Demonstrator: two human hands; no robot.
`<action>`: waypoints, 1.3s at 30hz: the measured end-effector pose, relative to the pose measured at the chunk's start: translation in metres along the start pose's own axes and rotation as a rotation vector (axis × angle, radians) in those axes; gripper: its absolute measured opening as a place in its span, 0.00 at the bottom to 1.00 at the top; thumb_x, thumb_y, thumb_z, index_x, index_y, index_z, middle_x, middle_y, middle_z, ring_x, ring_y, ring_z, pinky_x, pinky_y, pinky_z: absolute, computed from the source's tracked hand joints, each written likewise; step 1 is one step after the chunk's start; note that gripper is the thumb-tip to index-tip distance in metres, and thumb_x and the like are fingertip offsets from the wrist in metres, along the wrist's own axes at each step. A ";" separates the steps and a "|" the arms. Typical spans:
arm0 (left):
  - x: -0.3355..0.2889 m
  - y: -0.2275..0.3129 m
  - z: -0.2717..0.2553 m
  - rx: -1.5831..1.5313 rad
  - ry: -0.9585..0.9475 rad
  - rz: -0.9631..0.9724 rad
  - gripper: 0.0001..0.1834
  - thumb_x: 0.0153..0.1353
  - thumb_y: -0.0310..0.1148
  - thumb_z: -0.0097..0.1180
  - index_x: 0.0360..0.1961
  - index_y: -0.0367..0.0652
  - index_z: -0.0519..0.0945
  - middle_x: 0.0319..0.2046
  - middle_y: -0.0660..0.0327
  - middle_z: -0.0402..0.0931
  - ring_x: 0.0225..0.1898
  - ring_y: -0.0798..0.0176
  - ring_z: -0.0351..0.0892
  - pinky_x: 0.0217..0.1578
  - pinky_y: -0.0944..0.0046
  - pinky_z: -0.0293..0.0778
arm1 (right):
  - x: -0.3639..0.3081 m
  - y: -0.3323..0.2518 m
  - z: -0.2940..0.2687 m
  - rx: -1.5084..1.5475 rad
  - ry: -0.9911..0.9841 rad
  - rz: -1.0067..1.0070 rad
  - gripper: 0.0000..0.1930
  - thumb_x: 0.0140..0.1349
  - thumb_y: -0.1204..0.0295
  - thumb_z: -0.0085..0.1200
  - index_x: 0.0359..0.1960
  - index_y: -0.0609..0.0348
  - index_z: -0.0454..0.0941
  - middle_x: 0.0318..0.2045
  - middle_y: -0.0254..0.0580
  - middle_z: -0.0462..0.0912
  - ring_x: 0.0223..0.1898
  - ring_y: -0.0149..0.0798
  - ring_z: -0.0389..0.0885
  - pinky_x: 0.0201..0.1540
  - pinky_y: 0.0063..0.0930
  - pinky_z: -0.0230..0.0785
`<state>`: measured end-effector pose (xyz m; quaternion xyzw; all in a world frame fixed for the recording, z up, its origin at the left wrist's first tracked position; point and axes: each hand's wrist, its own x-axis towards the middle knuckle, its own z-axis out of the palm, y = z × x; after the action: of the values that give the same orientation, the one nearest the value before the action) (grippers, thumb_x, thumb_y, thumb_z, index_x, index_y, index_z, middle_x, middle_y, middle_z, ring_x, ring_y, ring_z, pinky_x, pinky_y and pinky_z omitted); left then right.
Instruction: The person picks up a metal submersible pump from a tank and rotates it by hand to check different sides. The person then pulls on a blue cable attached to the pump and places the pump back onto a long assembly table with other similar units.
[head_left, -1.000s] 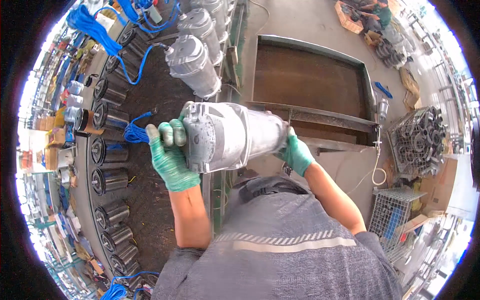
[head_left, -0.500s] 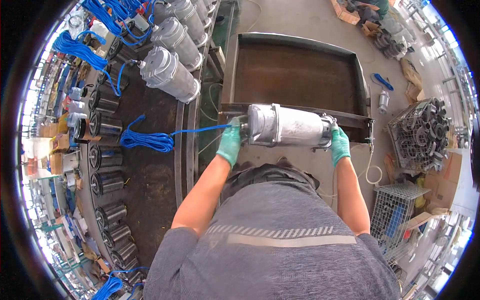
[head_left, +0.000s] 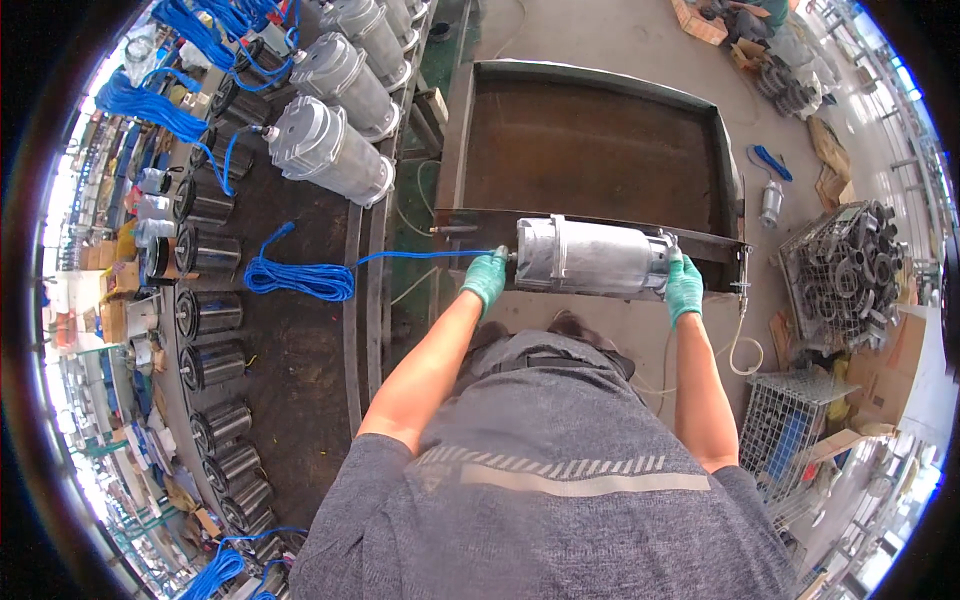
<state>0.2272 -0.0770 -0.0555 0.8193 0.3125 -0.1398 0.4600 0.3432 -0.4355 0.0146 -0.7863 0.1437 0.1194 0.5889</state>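
Observation:
A silver-grey cylindrical pump (head_left: 600,255) lies sideways between my two gloved hands, along the near edge of a brown metal tank (head_left: 590,150). My left hand (head_left: 486,278), in a green glove, is closed at its left end, where the blue cable (head_left: 420,254) enters. Around the right end fitting, my right hand (head_left: 684,286), in a matching glove, is closed. Leftward the cable runs to a coil (head_left: 300,280) on the dark bench (head_left: 300,390). Whether the pump rests on the tank's edge or hangs in my hands, I cannot tell.
More silver pumps (head_left: 335,150) with blue cables stand at the bench's far end. Several dark shiny motor cylinders (head_left: 212,312) line its left side. On the right are a wire crate of dark rings (head_left: 850,270), a second wire cage (head_left: 790,420) and a pale hose (head_left: 740,350).
The pump has shifted slightly to the right. My left hand has moved right with it, and my right hand has moved only a little. Both hands stay closed.

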 end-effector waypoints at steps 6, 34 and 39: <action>-0.008 -0.014 -0.013 -0.114 0.025 -0.042 0.29 0.74 0.53 0.48 0.38 0.34 0.84 0.33 0.41 0.83 0.36 0.42 0.82 0.43 0.46 0.74 | 0.012 0.019 -0.006 -0.109 -0.034 -0.047 0.24 0.77 0.50 0.49 0.47 0.61 0.83 0.33 0.30 0.82 0.33 0.27 0.74 0.38 0.28 0.71; -0.060 0.083 -0.015 0.089 0.127 0.209 0.41 0.65 0.41 0.69 0.75 0.41 0.64 0.64 0.43 0.76 0.62 0.50 0.78 0.63 0.56 0.71 | 0.091 0.080 -0.209 -1.378 0.135 -0.278 0.20 0.69 0.67 0.50 0.62 0.51 0.74 0.35 0.51 0.86 0.34 0.52 0.89 0.37 0.47 0.82; -0.058 0.081 -0.012 -0.069 0.068 0.198 0.40 0.67 0.35 0.66 0.77 0.46 0.62 0.64 0.46 0.76 0.62 0.52 0.77 0.63 0.58 0.71 | 0.086 0.059 -0.202 -0.972 0.235 -0.191 0.15 0.62 0.65 0.59 0.47 0.61 0.76 0.33 0.61 0.85 0.35 0.63 0.85 0.41 0.53 0.79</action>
<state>0.2337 -0.1202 0.0348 0.8341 0.2500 -0.0548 0.4887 0.4057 -0.6525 -0.0125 -0.9872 0.0641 0.0288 0.1431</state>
